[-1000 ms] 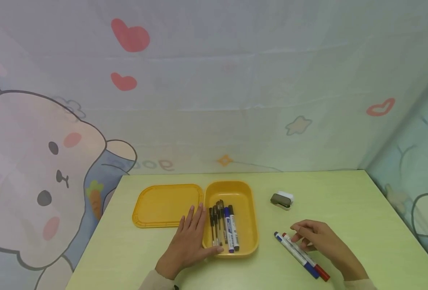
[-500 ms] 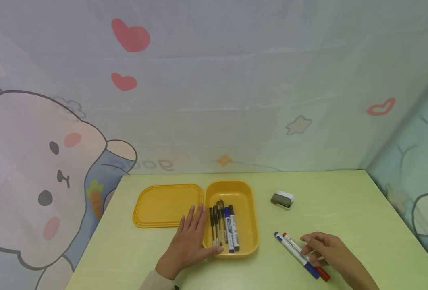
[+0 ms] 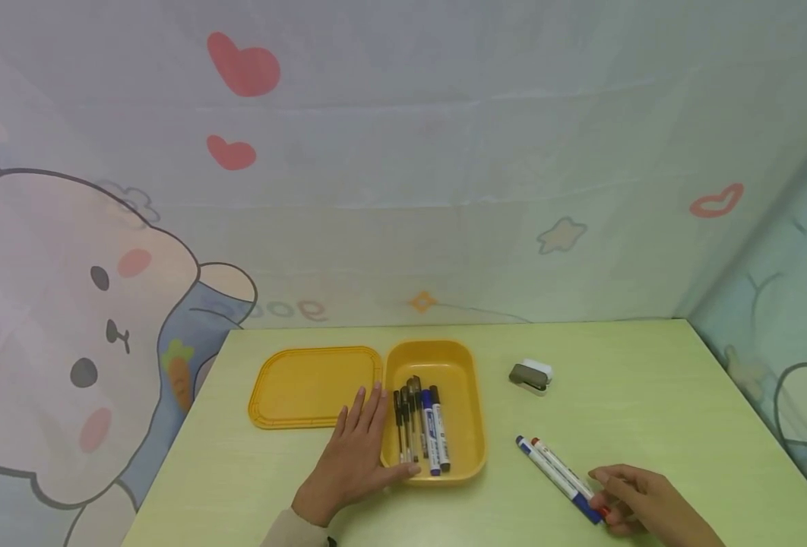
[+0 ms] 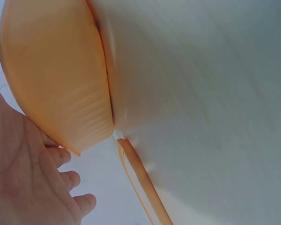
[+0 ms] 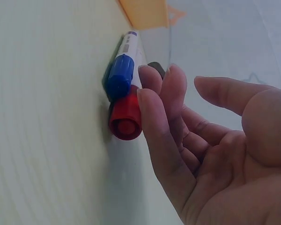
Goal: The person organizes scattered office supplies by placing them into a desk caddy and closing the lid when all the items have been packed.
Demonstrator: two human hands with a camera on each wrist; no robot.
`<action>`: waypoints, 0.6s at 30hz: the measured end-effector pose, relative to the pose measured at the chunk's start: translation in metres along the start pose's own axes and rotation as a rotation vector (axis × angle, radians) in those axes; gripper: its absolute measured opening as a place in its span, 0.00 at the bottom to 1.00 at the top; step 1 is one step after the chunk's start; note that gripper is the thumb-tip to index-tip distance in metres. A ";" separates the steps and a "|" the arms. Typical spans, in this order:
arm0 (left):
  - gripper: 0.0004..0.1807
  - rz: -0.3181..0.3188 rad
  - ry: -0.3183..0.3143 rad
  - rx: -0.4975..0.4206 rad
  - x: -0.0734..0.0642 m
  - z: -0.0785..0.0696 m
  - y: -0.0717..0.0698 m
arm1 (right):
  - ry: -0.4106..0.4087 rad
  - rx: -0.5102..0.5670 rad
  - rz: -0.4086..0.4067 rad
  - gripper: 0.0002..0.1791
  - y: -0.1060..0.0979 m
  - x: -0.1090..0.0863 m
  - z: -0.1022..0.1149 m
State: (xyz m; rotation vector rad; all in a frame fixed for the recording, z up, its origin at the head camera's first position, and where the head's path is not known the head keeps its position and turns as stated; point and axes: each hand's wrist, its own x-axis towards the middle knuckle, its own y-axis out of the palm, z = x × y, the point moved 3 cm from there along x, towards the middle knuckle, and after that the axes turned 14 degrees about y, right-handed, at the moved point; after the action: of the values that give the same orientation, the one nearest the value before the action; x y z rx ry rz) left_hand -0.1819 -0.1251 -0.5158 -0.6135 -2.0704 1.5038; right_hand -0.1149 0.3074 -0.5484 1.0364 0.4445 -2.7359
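My left hand (image 3: pixel 352 463) lies with straight fingers along the left side of a yellow plastic box (image 3: pixel 480 425), its thumb at the box's near rim. Inside the box are several black-capped pens (image 3: pixel 406 433) and two whiteboard markers (image 3: pixel 438 437), one blue and one black. To the right, a blue marker (image 3: pixel 547 471) and a red marker (image 3: pixel 561 465) lie side by side on the table. My right hand (image 3: pixel 639 501) is beside their capped near ends, fingers loosely bent. In the right wrist view, a fingertip is close to the red cap (image 5: pixel 126 117); contact is unclear.
A flat yellow lid (image 3: pixel 314 387) lies left of the box, against it. A dark stapler (image 3: pixel 530 377) sits behind the loose markers, with a white item (image 3: pixel 539 368) just behind it. A printed curtain (image 3: pixel 390 228) hangs along the table's far edge.
My right hand has moved right and nearer to me along the red marker, towards its capped end. My left hand has stayed at the box.
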 end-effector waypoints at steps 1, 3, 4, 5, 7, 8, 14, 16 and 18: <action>0.63 0.000 -0.001 -0.002 0.000 0.000 0.000 | 0.001 -0.005 0.001 0.33 0.000 -0.001 -0.001; 0.63 0.000 -0.001 -0.002 0.000 0.001 0.000 | -0.003 -0.014 0.010 0.31 0.000 -0.002 -0.002; 0.64 0.000 -0.001 -0.003 0.000 0.001 0.001 | -0.005 -0.018 0.010 0.31 0.000 -0.003 -0.003; 0.64 -0.001 0.000 -0.003 0.000 0.001 0.001 | -0.005 -0.017 0.015 0.30 -0.001 -0.003 -0.004; 0.64 0.002 -0.001 -0.003 0.000 0.001 0.001 | -0.005 -0.010 0.027 0.30 -0.002 -0.005 -0.005; 0.64 0.005 -0.002 -0.001 0.000 0.001 0.001 | 0.000 -0.001 0.031 0.30 -0.003 -0.005 -0.006; 0.63 0.012 -0.009 -0.008 0.000 0.001 0.000 | 0.019 -0.016 -0.026 0.30 -0.007 -0.006 -0.008; 0.63 0.011 -0.010 -0.011 0.000 0.001 0.000 | 0.021 -0.030 -0.055 0.29 -0.009 -0.006 -0.008; 0.64 0.012 -0.012 -0.013 0.000 0.001 0.000 | 0.008 -0.030 -0.048 0.30 -0.011 -0.007 -0.007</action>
State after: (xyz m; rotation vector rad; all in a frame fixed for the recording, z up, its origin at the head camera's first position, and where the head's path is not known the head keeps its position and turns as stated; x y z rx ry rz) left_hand -0.1827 -0.1253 -0.5162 -0.6246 -2.0901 1.5057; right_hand -0.1081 0.3205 -0.5464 1.0431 0.5161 -2.7592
